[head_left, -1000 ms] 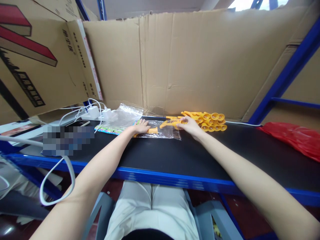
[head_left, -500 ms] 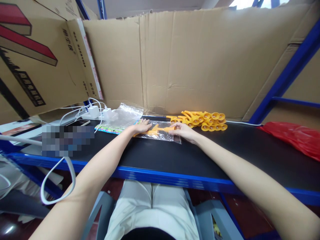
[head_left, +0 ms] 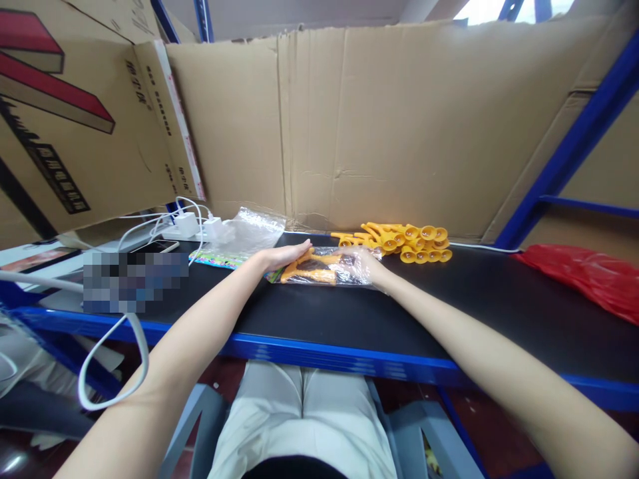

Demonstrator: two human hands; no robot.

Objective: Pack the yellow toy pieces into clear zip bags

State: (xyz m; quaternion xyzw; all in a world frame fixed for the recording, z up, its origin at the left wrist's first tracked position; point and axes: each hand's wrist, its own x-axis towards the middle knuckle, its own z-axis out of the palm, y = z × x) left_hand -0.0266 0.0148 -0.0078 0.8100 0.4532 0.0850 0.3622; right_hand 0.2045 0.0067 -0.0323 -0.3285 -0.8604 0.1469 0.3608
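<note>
A clear bag of yellow pieces lies mid-counter. The left hand rests along its left end, fingers straight; the right hand is inside its right end, grip unclear. Far right, yellow pieces are piled.

One orange heap, one clear bag
At least two orange pieces fill the bag; at least eight overlap along the bench's back edge. Two white adapters stand toward its left end.
</note>
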